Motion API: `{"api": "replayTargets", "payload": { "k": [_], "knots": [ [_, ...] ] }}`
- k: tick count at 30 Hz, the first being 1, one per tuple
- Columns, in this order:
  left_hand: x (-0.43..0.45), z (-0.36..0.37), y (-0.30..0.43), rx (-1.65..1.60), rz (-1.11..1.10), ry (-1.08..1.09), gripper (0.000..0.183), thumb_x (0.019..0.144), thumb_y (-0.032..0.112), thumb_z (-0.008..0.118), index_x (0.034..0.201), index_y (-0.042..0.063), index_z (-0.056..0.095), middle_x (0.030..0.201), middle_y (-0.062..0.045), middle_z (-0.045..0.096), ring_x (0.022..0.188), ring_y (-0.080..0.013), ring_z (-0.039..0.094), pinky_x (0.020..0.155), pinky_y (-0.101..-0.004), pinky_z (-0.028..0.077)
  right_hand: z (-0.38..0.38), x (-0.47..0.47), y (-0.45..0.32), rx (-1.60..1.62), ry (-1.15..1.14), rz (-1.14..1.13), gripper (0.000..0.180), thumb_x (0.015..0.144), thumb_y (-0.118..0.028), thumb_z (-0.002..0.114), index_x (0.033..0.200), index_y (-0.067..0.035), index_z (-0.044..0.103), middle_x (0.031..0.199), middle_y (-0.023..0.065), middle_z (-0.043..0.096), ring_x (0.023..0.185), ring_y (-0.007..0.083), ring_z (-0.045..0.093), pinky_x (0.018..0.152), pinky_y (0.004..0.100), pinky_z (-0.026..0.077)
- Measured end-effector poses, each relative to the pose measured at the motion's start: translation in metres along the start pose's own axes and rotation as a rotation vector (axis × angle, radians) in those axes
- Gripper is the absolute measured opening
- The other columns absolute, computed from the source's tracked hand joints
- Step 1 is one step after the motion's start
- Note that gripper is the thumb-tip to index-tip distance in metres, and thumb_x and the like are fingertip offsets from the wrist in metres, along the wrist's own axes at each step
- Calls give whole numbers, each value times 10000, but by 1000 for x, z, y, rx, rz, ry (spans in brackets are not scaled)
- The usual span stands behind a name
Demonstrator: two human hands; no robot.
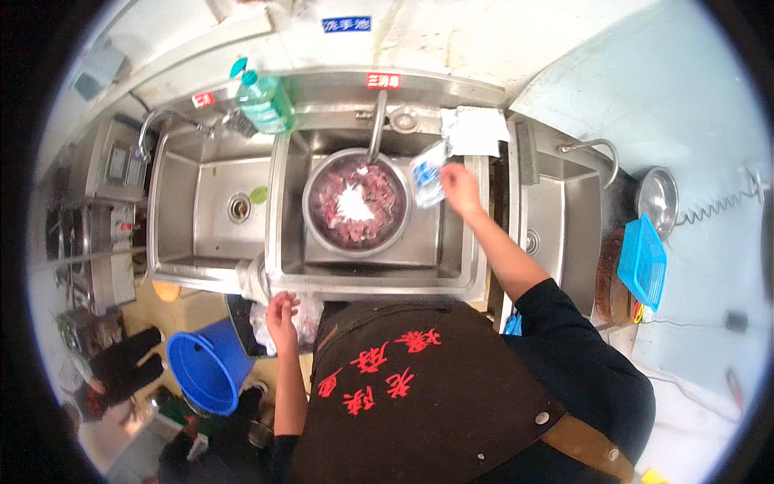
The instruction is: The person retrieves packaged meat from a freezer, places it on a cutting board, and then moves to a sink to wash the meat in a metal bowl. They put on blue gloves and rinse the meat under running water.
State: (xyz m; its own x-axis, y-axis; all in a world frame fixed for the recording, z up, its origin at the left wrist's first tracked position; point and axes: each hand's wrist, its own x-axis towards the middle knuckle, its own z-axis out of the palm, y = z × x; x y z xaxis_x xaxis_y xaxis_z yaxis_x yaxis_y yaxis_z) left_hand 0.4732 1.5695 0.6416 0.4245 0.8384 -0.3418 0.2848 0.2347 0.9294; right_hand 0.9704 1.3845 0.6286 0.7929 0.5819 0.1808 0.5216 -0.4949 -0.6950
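My right hand (461, 187) grips a clear plastic bag with blue print (427, 176) over the right side of the middle sink basin. To its left, a round metal bowl (308, 221) stands in that basin. Pieces of raw, pinkish-red meat (363, 231) fill the bowl, with a heap of white powder (354, 204) on top. My left hand (283, 317) hangs in front of the sink's near edge, fingers loosely curled and nothing visible in them. Just beyond it, a pale cloth (253, 281) drapes over that edge.
A faucet (379, 124) reaches over the bowl. At the back stand a green soap pump bottle (264, 104) and a white packet (475, 131). Left is another basin (227, 175); right, a further sink (553, 206) and blue basket (644, 263). A blue bucket (211, 366) and other people are lower left.
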Motion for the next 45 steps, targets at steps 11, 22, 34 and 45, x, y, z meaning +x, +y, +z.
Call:
{"api": "replayTargets", "payload": {
  "k": [11,22,34,45],
  "knots": [
    [45,41,30,37,-38,-261,286,999,213,554,1221,34,568,1132,-108,662,968,-186,648,796,-297,505,-53,-15,39,646,267,472,80,813,-76,721,884,-40,723,863,49,700,820,146,633,768,314,508],
    [93,151,34,146,-54,-668,282,982,188,574,1233,60,591,1151,-59,658,1021,-152,632,808,-286,485,-227,-316,3,637,657,806,137,855,-105,733,962,-21,713,884,11,688,818,97,587,752,250,477],
    [-133,110,-34,-86,-268,-422,525,849,99,728,1315,7,504,1218,-94,614,1107,-192,587,986,-363,459,-57,-301,-78,777,-713,206,398,895,-97,660,1263,13,558,1060,114,682,727,154,631,700,316,536],
    [-52,-179,-260,-702,-732,132,486,1007,289,509,1341,-62,473,1320,-217,562,1212,-327,553,1072,-413,447,-200,-389,25,626,-328,546,258,955,-53,579,1204,13,583,998,87,689,791,142,669,735,281,547]
  ]
}}
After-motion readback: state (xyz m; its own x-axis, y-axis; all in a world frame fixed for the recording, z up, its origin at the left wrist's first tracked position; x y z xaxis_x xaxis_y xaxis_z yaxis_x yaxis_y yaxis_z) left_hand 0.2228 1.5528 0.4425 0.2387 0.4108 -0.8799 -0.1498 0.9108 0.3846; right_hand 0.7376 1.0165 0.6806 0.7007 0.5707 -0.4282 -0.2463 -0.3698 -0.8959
